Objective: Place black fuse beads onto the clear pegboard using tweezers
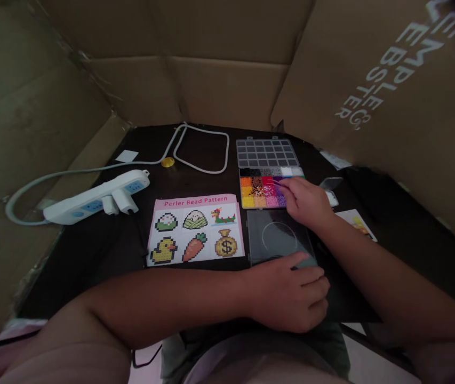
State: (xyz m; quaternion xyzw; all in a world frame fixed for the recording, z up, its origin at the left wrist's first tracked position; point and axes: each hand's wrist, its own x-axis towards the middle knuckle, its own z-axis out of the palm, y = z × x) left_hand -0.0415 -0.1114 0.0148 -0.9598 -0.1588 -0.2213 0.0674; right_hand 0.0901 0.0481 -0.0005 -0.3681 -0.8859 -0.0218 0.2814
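Note:
A bead box [240, 189] with several compartments of coloured beads lies on the dark table, its clear lid [267, 153] folded back behind it. Over its right side, my right hand [305, 202] pinches thin tweezers [272, 182], their tips among the red and purple beads. Closer to my body lies a flat clear plastic case [279, 234] with a pale ring-shaped line on it. My left hand [291, 290] is curled over the case's near right corner, fingers bent around the edge. What sits under those fingers is partly hidden.
The Perler bead pattern sheet [197, 229] lies left of the case. Further left are a white power strip [95, 200] with a looping cable [227, 152] and a gold disc [167, 162]. A small open case [331, 197] and a picture card [357, 225] lie right. Cardboard walls [219, 90] surround the table.

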